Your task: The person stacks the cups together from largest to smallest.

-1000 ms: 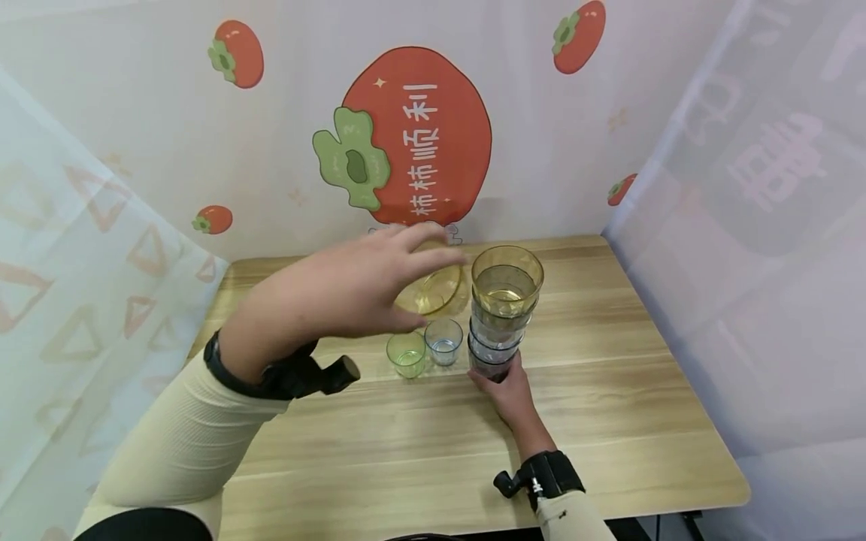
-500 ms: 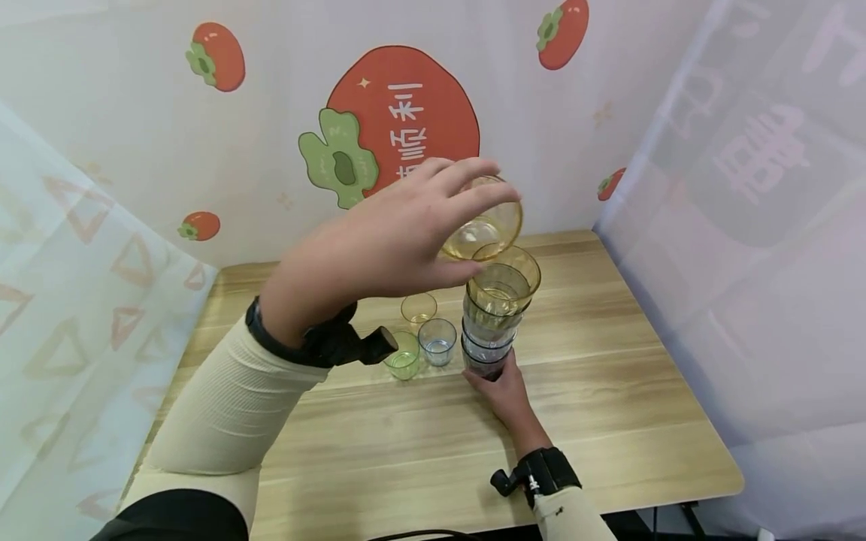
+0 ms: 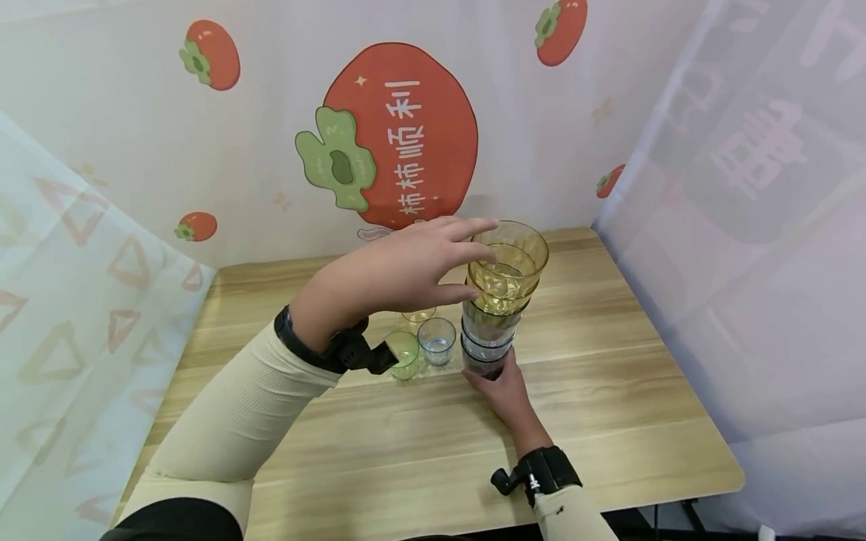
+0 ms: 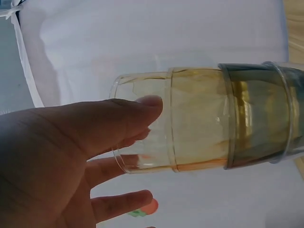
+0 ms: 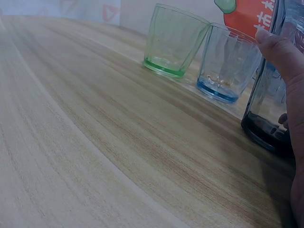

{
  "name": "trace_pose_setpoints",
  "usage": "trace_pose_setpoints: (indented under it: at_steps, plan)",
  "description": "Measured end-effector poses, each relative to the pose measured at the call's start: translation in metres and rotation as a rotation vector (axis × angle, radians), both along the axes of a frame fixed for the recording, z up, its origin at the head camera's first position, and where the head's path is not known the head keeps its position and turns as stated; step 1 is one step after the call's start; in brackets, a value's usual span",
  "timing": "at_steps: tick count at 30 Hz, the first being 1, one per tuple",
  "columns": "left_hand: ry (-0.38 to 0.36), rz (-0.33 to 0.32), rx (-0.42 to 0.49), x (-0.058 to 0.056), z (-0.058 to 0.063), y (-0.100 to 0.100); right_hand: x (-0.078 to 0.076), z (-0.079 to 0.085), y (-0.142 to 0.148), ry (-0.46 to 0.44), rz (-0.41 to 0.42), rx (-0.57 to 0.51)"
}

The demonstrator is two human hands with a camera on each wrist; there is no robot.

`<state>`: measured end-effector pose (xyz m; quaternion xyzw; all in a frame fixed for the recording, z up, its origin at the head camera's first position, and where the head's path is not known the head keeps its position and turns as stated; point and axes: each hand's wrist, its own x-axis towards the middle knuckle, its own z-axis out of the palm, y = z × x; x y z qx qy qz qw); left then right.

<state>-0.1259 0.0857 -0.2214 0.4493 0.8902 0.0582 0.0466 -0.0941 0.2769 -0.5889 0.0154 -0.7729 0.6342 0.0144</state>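
Note:
In the head view a tall stack of nested glasses [image 3: 490, 330] stands upright on the table, amber ones on top and grey-blue ones below. My left hand [image 3: 413, 263] is at the left side of the topmost amber glass [image 3: 524, 259], fingers spread and fairly straight. In the left wrist view the thumb lies in front of this amber glass [image 4: 199, 118] and some fingers behind it; contact is hard to tell. My right hand [image 3: 504, 387] grips the bottom glass of the stack; its dark base [image 5: 266, 133] shows in the right wrist view.
Left of the stack stand a small green glass [image 3: 404, 357] and a small blue glass [image 3: 437, 343], with an amber glass [image 3: 419, 315] behind, partly hidden by my left hand. The wooden table [image 3: 609, 421] meets printed cloth [image 3: 541, 150] at the back and sides.
My left hand has carried an amber glass from behind the small glasses up and right, then lowered it into the top of the stack. The right hand has kept its grip at the base.

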Motion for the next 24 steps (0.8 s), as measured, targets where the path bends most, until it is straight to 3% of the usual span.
trace_pose_setpoints:
  at_steps: [7, 12, 19, 24]
  plan:
    - [-0.015, -0.005, 0.061, -0.002, -0.008, -0.012, 0.0, 0.0, 0.001, 0.005, -0.012, 0.026]
    - [-0.033, 0.049, 0.101, -0.003, -0.014, -0.025, -0.001, 0.0, 0.0, 0.0, -0.019, 0.043]
    - [-0.206, 0.12, 0.134, -0.001, -0.032, -0.039, 0.0, 0.0, 0.0, 0.005, -0.019, 0.041]
    - [-0.275, 0.167, 0.177, 0.0, -0.045, -0.044, 0.0, -0.001, 0.0, 0.009, -0.025, 0.045]
